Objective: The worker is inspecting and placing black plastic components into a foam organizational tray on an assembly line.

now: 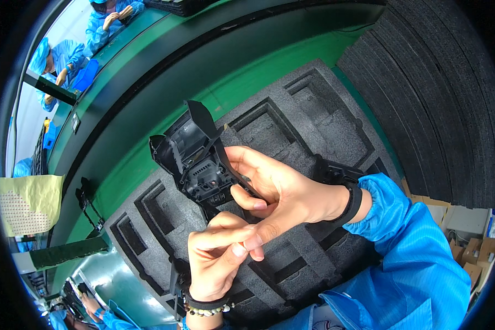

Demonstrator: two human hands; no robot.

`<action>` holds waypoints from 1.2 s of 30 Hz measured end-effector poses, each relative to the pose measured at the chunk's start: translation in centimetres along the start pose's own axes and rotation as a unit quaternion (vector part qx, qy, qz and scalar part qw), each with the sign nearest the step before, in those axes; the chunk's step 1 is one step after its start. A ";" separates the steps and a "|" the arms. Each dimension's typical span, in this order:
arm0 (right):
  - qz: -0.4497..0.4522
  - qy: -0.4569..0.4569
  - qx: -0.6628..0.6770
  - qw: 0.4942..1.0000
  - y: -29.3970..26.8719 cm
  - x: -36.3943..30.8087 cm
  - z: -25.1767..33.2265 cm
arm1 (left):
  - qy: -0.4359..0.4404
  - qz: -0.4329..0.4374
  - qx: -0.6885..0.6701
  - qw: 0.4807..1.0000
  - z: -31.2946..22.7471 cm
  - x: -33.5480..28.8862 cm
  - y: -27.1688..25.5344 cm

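A black plastic housing with a raised, hinged-looking flap is in the grip of my right hand, its fingers closed round the right side. Slots and small openings show on the housing's inner face. Just below it, my left hand is pinched, thumb against forefinger. The left fingertips meet my right thumb, and whatever lies between them is too small or hidden to name. Both hands are above a grey foam tray with cut-out recesses. Dark parts lie in the tray behind my right wrist.
Tall stacks of black foam sheets stand at the right. The green bench runs along the far side, with a raised dark ledge. A yellowish sheet hangs at left. Co-workers in blue sit beyond; another person's hand is lower left.
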State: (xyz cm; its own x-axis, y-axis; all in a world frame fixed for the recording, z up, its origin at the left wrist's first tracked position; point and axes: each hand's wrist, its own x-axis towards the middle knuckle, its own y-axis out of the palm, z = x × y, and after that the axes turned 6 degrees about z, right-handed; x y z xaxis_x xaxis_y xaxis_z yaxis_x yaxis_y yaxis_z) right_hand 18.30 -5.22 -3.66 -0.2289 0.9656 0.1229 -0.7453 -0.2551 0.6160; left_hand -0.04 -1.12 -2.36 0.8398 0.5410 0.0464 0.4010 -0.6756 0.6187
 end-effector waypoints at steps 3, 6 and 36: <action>-0.010 0.006 0.010 1.000 0.1 -0.1 0.0 | -0.001 0.004 -0.006 1.000 0.0 0.0 -0.1; -0.012 0.012 0.004 1.000 0.1 -0.2 0.0 | -0.005 0.006 -0.013 1.000 0.1 0.0 -0.1; -0.004 0.007 -0.011 1.000 -0.3 -0.2 0.1 | 0.027 0.009 0.026 0.999 0.5 0.2 -0.1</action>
State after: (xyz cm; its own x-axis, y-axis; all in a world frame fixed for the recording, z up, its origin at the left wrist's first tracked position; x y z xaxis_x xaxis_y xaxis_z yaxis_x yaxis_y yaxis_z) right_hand 18.65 -5.30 -3.74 -0.2319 0.9668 0.1074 -0.7610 -0.2491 0.5991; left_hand 0.32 -1.17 -2.85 0.8265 0.5541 0.0993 0.4062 -0.7092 0.5762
